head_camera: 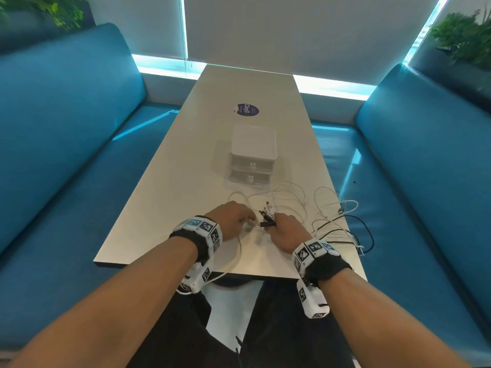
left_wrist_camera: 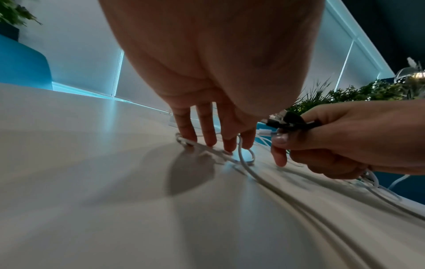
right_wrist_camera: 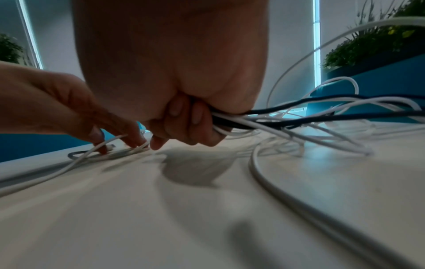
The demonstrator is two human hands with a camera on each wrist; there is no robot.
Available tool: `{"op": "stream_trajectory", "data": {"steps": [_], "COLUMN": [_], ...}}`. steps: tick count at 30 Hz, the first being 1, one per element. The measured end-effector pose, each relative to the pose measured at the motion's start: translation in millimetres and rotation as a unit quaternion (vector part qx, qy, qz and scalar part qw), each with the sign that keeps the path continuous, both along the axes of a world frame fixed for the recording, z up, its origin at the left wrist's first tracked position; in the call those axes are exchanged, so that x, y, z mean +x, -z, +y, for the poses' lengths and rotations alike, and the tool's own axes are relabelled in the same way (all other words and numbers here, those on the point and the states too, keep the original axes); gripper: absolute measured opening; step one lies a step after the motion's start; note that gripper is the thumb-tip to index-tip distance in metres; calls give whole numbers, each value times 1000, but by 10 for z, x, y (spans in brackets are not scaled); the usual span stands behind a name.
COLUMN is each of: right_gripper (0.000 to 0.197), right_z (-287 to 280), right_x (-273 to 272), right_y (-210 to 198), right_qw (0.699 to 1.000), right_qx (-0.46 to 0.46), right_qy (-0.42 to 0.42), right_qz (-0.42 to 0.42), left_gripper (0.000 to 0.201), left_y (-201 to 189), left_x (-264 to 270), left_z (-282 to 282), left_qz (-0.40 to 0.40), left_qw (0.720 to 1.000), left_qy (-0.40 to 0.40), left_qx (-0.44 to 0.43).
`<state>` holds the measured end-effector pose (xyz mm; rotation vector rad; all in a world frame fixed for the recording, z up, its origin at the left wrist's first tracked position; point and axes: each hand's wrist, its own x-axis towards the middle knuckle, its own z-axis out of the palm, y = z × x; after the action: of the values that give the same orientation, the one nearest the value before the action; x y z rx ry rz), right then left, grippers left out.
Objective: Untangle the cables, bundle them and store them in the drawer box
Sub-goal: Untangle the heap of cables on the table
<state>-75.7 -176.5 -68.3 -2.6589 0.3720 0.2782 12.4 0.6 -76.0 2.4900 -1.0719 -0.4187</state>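
A white two-drawer box [head_camera: 253, 144] stands mid-table with both drawers closed. In front of it, white cables [head_camera: 297, 197] and a black cable [head_camera: 365, 227] lie tangled toward the table's right edge. My right hand [head_camera: 273, 221] grips a bundle of cable ends [head_camera: 267, 212], fingers curled round white and black cables [right_wrist_camera: 232, 123], black plugs [left_wrist_camera: 292, 122] sticking out above its thumb. Just to its left, my left hand [head_camera: 245, 219] reaches down with straight fingers [left_wrist_camera: 207, 134], fingertips pressing a white cable [left_wrist_camera: 243, 163] on the tabletop. Its plug [right_wrist_camera: 112, 145] lies by the left thumb.
The long beige table [head_camera: 172, 195] has a dark round sticker [head_camera: 247, 110] beyond the box. Blue benches [head_camera: 66, 128] flank both sides. Some cable loops hang over the right edge [head_camera: 356, 245]; one white cable trails off the near edge [head_camera: 228, 272].
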Motion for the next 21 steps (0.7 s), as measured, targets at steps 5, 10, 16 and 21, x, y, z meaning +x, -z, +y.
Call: {"op": "stream_trajectory", "data": {"steps": [5,10,16,21], "right_gripper": [29,28,28,28], "right_z": [-14,21,8,7], "right_x": [19,14,34,68], "right_y": [-35,-13,3,32], "right_qw": [1000,999,999,999], "right_qx": [25,29,38,18], "right_qy": [14,18,29,27], "right_qz": [-8,9,11,19], "left_gripper": [47,59,25,34], "left_y": [-19,-47,-43,108], "left_x": [26,149,288,238], "left_z": [65,178,341,438], "left_qz": [20,39,-16,15], "left_qw": [1000,981,983,981], "left_qy": [8,-113,-175,-188], "left_qx": [-20,-151,-44,40]}}
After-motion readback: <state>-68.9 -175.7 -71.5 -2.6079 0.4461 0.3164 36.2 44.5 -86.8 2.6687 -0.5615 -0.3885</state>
